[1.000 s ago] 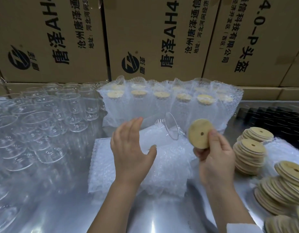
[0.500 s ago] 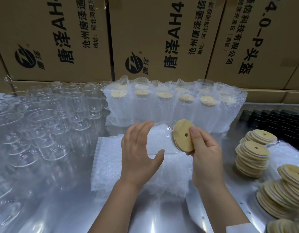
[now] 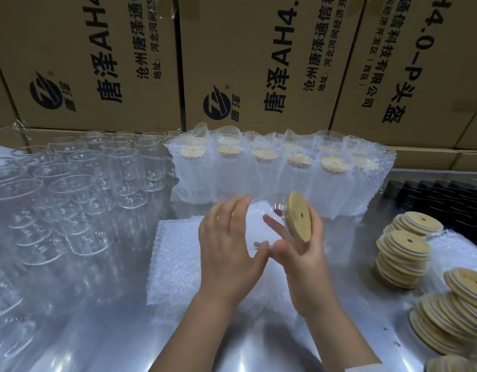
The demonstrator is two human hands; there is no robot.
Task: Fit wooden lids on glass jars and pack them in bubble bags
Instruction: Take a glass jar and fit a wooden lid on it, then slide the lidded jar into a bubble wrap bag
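**Lid at jar mouth, both hands busy, mid-worktop**

Left hand (image 3: 229, 248): back of the hand to the camera, forearm in from the near edge. Fingers reach over the far side of a clear glass jar (image 3: 259, 226) and the thumb sits on its near side. It grips the jar, which lies sideways above the worktop with its mouth to the right.

Right hand (image 3: 304, 267): raised just right of the left hand, thumbs nearly touching. It holds the wooden lid (image 3: 298, 216) on edge, tilted, right at the jar mouth. A small hole shows in the lid's face. Fingers (image 3: 272, 224) are visible through the glass. Can't tell if the lid is fully seated. A white sleeve (image 3: 366, 367) shows at the near edge.

Surface: shiny metal worktop (image 3: 245, 345). A flat stack of bubble bags (image 3: 183, 264) lies under the hands. Far centre is a row of packed jars (image 3: 283, 178), upright in bubble bags with lids on. Left is a dense cluster of empty jars (image 3: 71, 197), open mouths up. Right are lid stacks (image 3: 403, 253), some leaning or fanned out. Far right are some black parts (image 3: 441, 200), not identifiable.

Room: a wall of printed cartons (image 3: 259, 63) stands right behind the worktop.
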